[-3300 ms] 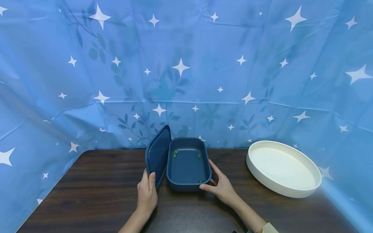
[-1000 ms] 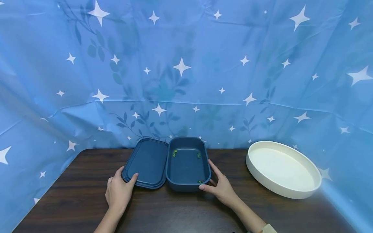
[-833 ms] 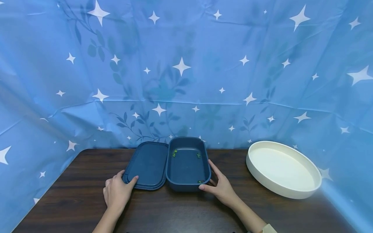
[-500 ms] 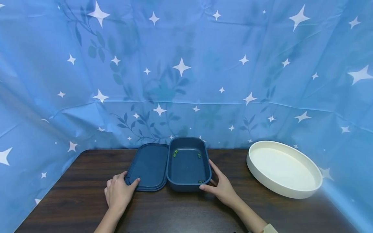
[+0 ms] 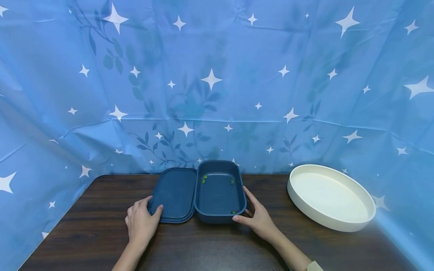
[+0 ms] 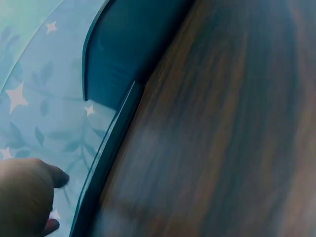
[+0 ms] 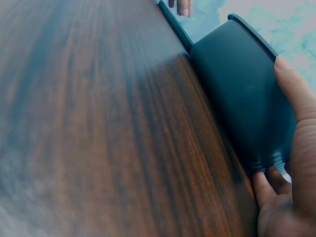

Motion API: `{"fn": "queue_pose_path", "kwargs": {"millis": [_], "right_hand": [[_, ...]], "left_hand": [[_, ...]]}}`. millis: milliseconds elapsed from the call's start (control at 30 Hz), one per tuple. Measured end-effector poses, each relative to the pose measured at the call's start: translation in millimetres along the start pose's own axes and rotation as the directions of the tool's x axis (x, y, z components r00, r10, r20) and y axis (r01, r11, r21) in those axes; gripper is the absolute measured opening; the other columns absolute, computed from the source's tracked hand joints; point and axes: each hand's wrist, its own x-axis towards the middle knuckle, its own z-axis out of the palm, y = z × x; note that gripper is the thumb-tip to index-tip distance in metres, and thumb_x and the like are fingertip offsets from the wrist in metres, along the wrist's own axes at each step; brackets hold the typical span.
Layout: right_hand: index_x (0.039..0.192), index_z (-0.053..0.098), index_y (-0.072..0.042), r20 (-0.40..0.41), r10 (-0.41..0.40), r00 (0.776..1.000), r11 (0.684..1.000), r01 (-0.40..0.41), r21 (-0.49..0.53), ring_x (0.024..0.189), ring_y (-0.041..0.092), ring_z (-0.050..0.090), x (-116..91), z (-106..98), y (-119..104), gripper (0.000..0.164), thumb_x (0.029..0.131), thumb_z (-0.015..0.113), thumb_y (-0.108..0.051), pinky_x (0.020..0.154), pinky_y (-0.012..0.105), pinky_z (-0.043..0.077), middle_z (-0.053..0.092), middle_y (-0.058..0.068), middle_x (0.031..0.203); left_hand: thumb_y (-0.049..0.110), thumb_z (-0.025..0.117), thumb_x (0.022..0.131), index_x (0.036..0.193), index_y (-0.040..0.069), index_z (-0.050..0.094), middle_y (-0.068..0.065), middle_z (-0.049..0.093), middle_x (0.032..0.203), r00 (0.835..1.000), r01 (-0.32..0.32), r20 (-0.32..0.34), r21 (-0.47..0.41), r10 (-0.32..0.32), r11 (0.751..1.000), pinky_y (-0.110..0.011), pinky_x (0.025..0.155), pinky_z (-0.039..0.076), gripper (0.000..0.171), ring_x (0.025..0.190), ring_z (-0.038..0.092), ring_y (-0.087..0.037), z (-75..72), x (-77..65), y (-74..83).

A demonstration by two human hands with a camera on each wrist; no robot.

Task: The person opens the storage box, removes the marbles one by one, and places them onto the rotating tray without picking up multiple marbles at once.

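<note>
A blue curtain [image 5: 244, 49] printed with white stars and leaf sprigs fills the upper part of the head view, behind a dark wood-grain tabletop [image 5: 84, 226]. At lower centre stands a deep blue box [image 5: 219, 218], open at the top, with small green bits [image 5: 204, 179] inside, too small to identify. The right hand [image 5: 260, 220] grips its near right corner, thumb at the rim, fingers round the side. Left of it lies a blue lid [image 5: 174, 194]; the left hand [image 5: 140, 222] has its fingers at the near left corner, though whether they pinch it I cannot tell. A round cream tray [image 5: 330, 223] sits at lower right.
</note>
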Motion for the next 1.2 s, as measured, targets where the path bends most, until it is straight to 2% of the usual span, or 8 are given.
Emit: {"fn": "queue_pose_path", "kwargs": {"millis": [133, 300, 467, 633, 867, 1000, 1100, 1200], "right_hand": [[0.161, 0.024, -0.027, 0.005, -0.003, 1.0, 1.0, 0.003, 0.013, 0.151, 0.039, 0.033, 0, 0, 0, 0.098, 0.084, 0.084, -0.023, 0.111, 0.051, 0.044, 0.027, 0.013, 0.167], [0.161, 0.023, -0.027, 0.0, -0.007, 1.0, 1.0, 0.007, 0.016, 0.151, 0.039, 0.033, -1, -1, 0, 0.098, 0.084, 0.084, -0.023, 0.111, 0.051, 0.044, 0.028, 0.014, 0.166], [0.161, 0.023, -0.027, 0.006, -0.005, 1.0, 1.0, 0.004, 0.019, 0.151, 0.038, 0.034, -2, -2, 0, 0.098, 0.084, 0.083, -0.022, 0.112, 0.049, 0.044, 0.027, 0.013, 0.167], [0.162, 0.022, -0.026, 0.017, -0.015, 1.0, 0.999, 0.015, 0.039, 0.15, 0.038, 0.035, -2, -2, 0, 0.099, 0.085, 0.083, -0.021, 0.112, 0.045, 0.045, 0.026, 0.014, 0.167], [0.162, 0.021, -0.025, 0.037, -0.035, 0.999, 0.998, 0.033, 0.059, 0.148, 0.039, 0.039, -5, 1, 5, 0.098, 0.086, 0.082, -0.019, 0.11, 0.041, 0.046, 0.025, 0.013, 0.168], [0.162, 0.023, -0.025, 0.005, -0.029, 1.0, 0.999, 0.028, 0.028, 0.149, 0.039, 0.036, -4, 1, -2, 0.091, 0.09, 0.078, -0.019, 0.11, 0.042, 0.046, 0.025, 0.01, 0.168], [0.162, 0.024, -0.021, -0.016, -0.033, 0.999, 0.999, 0.033, 0.005, 0.151, 0.04, 0.033, -3, 1, -6, 0.082, 0.095, 0.071, -0.02, 0.11, 0.046, 0.045, 0.026, 0.011, 0.168], [0.16, 0.028, -0.016, -0.057, -0.061, 0.996, 0.998, 0.059, -0.038, 0.15, 0.041, 0.035, -4, -1, -4, 0.073, 0.098, 0.067, -0.022, 0.112, 0.053, 0.043, 0.033, 0.013, 0.165]], "left_hand": [[0.03, 0.065, 0.098, 0.139, 0.006, 0.058, -0.018, 0.064, 0.132, 0.996, -0.071, 0.038, -0.112, 0.075, 0.991, -0.056, 0.102, 0.04, 0.049, 0.123, 0.053, -0.036, 6.0, -2.4, 14.7], [0.033, 0.057, 0.104, 0.145, 0.009, 0.053, -0.011, 0.072, 0.126, 0.979, -0.109, 0.134, -0.28, 0.151, 0.954, -0.046, 0.09, 0.055, 0.048, 0.107, 0.069, -0.025, 18.9, -6.1, 39.0], [0.04, 0.051, 0.105, 0.154, 0.012, 0.041, -0.019, 0.059, 0.145, 0.955, -0.1, 0.229, -0.351, 0.189, 0.931, -0.056, 0.104, 0.049, 0.058, 0.126, 0.064, -0.035, 31.2, -7.8, 61.1], [0.036, 0.057, 0.103, 0.157, 0.012, 0.036, -0.022, 0.049, 0.153, 0.936, -0.072, 0.288, -0.404, 0.201, 0.912, -0.055, 0.104, 0.05, 0.062, 0.132, 0.058, -0.038, 43.0, -5.8, 76.5], [0.02, 0.058, 0.101, 0.157, 0.008, 0.036, -0.023, 0.048, 0.153, 0.933, -0.029, 0.312, -0.431, 0.179, 0.902, -0.052, 0.108, 0.047, 0.062, 0.138, 0.053, -0.038, 58.5, -8.4, 77.1], [0.018, 0.055, 0.101, 0.16, 0.013, 0.029, -0.024, 0.049, 0.152, 0.936, -0.032, 0.305, -0.43, 0.178, 0.902, -0.054, 0.105, 0.049, 0.065, 0.133, 0.057, -0.038, 58.0, -7.2, 78.5], [0.018, 0.052, 0.101, 0.161, 0.021, 0.028, -0.02, 0.073, 0.11, 0.936, -0.015, 0.314, -0.416, 0.158, 0.909, -0.044, 0.082, 0.056, 0.065, 0.088, 0.07, -0.03, 56.4, -6.6, 80.7], [0.018, 0.05, 0.101, 0.16, 0.023, 0.03, -0.006, 0.055, 0.064, 0.933, 0.006, 0.331, -0.4, 0.139, 0.917, -0.032, 0.059, 0.041, 0.062, 0.053, 0.041, -0.017, 57.6, -7.3, 82.5]]}}
